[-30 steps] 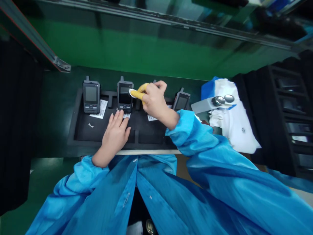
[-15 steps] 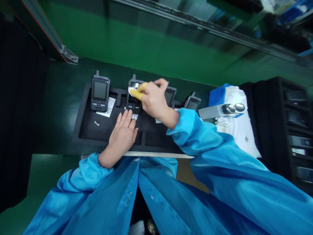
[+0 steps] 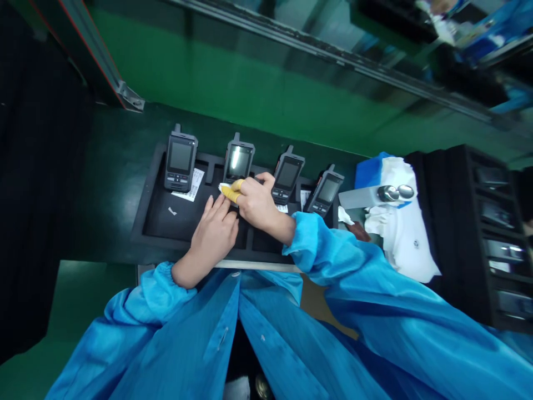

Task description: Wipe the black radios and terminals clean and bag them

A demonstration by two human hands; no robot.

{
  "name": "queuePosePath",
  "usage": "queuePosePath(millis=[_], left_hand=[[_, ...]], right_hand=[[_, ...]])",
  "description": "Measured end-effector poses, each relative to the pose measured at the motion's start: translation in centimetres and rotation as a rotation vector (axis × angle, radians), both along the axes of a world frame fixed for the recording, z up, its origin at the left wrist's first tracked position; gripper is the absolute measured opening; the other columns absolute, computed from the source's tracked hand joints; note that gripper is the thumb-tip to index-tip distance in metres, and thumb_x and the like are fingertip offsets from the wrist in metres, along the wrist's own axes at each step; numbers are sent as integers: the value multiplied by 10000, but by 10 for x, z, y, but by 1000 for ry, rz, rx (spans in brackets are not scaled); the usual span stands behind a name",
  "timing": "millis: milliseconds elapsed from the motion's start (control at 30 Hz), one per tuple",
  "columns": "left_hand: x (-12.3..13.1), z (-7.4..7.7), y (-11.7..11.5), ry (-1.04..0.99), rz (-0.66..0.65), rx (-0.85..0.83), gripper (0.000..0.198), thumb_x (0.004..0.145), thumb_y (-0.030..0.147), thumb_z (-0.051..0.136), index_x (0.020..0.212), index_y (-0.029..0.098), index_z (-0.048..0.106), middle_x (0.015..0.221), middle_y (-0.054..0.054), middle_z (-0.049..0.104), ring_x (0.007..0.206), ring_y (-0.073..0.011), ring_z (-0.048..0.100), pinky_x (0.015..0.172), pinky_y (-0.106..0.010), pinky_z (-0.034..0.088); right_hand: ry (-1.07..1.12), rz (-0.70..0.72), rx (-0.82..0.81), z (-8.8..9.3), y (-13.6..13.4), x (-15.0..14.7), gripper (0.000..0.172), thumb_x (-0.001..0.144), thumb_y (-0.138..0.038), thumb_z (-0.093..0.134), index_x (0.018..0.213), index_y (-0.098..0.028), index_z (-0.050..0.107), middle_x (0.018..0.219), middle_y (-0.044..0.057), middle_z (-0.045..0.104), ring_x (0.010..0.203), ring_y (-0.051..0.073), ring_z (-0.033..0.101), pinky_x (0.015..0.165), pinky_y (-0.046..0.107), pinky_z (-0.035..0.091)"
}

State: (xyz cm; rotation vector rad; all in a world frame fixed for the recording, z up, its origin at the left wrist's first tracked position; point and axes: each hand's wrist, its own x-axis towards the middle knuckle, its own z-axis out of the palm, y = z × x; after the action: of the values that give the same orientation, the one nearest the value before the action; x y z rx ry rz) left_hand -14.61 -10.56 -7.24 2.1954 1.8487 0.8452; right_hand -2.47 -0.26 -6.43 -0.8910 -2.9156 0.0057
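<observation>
right hand (image 3: 255,204): yellow-cotted fingers (image 3: 231,192) pinch a white wipe (image 3: 224,186) just below the second handset (image 3: 238,162)
left hand (image 3: 216,232): flat, released, fingertips beside the wipe
tray (image 3: 166,219): under both hands, on the surface

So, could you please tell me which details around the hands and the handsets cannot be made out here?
Head view only:
- Lower part of the second handset: covered by the right hand and the small white piece it pinches.
- Print on the label beside the first handset: too small.
- Left hand palm and whatever it presses on the black tray: hidden beneath it.
- Black rack contents: dark and blurred.
</observation>
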Motion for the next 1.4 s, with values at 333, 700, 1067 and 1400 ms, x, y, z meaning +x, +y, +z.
queuePosePath(millis=[333, 700, 1067, 1400], left_hand=[[-67, 1, -21, 11, 329, 152, 248, 905, 203, 471, 1031, 124, 669, 1179, -155, 681, 1176, -303, 600, 1056, -530, 420], [-69, -1, -18, 44, 294, -79, 357, 915, 209, 435, 1200, 65, 595, 1340, -198, 564, 1312, -318, 471, 1120, -531, 343], [-68, 0, -18, -9, 295, -128, 385, 913, 204, 443, 1260, 74, 548, 1361, -194, 547, 1337, -316, 439, 1126, -535, 337], [-70, -1, -17, 20, 297, -70, 328, 912, 196, 450, 1186, 80, 589, 1345, -196, 560, 1305, -336, 474, 1096, -547, 373]], right_hand=[[148, -38, -31, 30, 35, -70, 368, 922, -149, 343, 1043, -244, 678, 1043, 34, 616, 985, 203, 449, 874, 419, 177], [-4, 165, -39, 12, 22, -103, 414, 978, -214, 278, 955, -215, 691, 943, 45, 625, 933, 188, 451, 881, 422, 184], [-69, 165, -72, 19, 17, -122, 421, 982, -220, 290, 857, -192, 691, 884, 47, 586, 921, 186, 463, 883, 429, 204], [182, -59, 17, 14, 54, -116, 467, 985, -210, 212, 937, -226, 676, 988, 44, 589, 933, 194, 465, 895, 454, 205]])
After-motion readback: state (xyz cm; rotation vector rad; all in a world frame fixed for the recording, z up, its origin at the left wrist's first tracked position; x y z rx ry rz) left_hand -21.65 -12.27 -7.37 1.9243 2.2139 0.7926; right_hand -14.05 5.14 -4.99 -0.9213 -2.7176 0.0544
